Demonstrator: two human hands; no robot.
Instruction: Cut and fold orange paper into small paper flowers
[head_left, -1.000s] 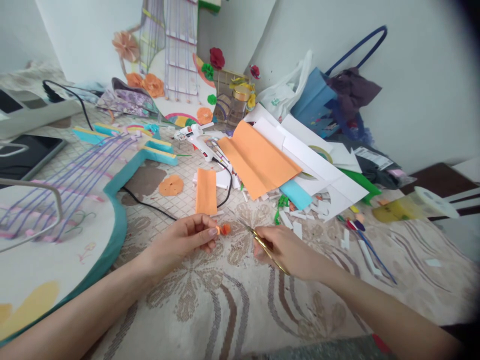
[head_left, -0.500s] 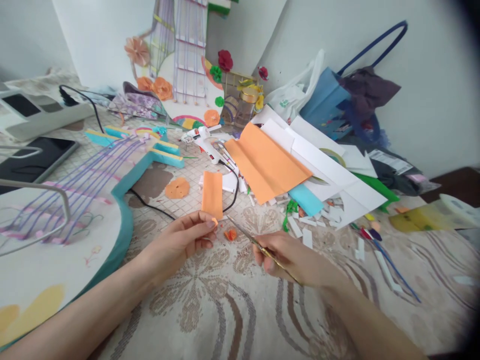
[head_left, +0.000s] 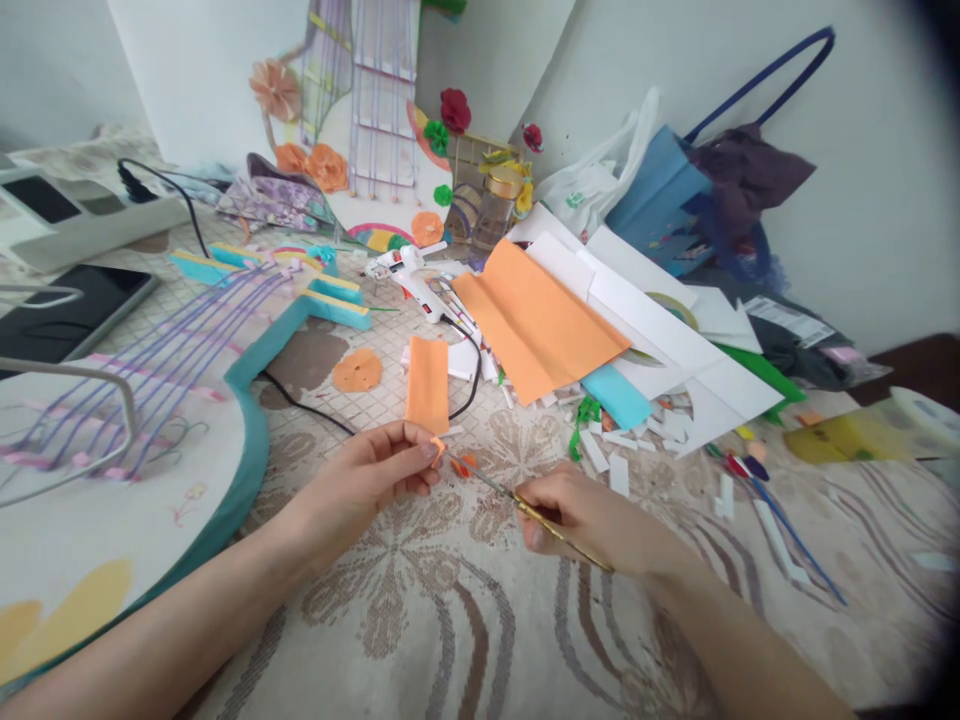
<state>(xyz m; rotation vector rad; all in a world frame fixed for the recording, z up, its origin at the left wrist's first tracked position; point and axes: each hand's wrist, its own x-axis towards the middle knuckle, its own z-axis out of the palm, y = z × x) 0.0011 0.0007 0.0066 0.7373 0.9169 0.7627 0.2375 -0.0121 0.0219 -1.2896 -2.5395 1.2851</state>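
Between thumb and fingertips, my left hand [head_left: 386,465] pinches a small orange piece [head_left: 437,447]. My right hand [head_left: 574,515] is closed around gold-handled scissors [head_left: 536,513], whose tips point left and reach close to the orange piece. Just beyond my left hand lies a folded orange strip [head_left: 427,385], with an orange round piece [head_left: 358,371] to its left. Small orange-red scraps [head_left: 463,465] rest on the cloth under the scissor tips.
A guitar-shaped craft [head_left: 172,450] fills the left side. Behind stand a white glue gun [head_left: 420,290] with a black cable and a glass jar [head_left: 495,210]. Orange sheets [head_left: 540,325], white paper [head_left: 667,330] and many white scraps [head_left: 619,474] lie right of centre.
The scissor tips have come nearer to the orange piece in my left hand and look more closed. The whole view has shifted slightly.
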